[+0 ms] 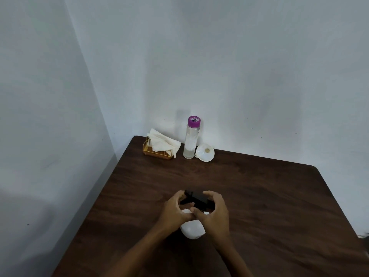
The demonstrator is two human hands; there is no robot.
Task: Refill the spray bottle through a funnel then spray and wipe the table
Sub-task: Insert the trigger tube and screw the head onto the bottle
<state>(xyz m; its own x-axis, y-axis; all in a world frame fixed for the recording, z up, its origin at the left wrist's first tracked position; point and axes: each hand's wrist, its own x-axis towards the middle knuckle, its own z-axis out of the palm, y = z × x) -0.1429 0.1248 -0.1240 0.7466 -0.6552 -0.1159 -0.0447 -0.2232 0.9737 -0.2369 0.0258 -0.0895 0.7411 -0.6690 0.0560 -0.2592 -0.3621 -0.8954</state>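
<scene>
My left hand (175, 210) grips the spray bottle (192, 230), which stands mid-tabletop (259, 196), and my right hand (214, 214) wraps its black head (197, 199). I am probably unscrewing it, though blur hides the collar. I should keep the body upright and still, turning only the head.

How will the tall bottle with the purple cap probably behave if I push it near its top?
The bottle is tall and narrow, so a high push would likely tip it. Once down, its round body would probably roll. Its smooth clear wall may be slippery.
</scene>
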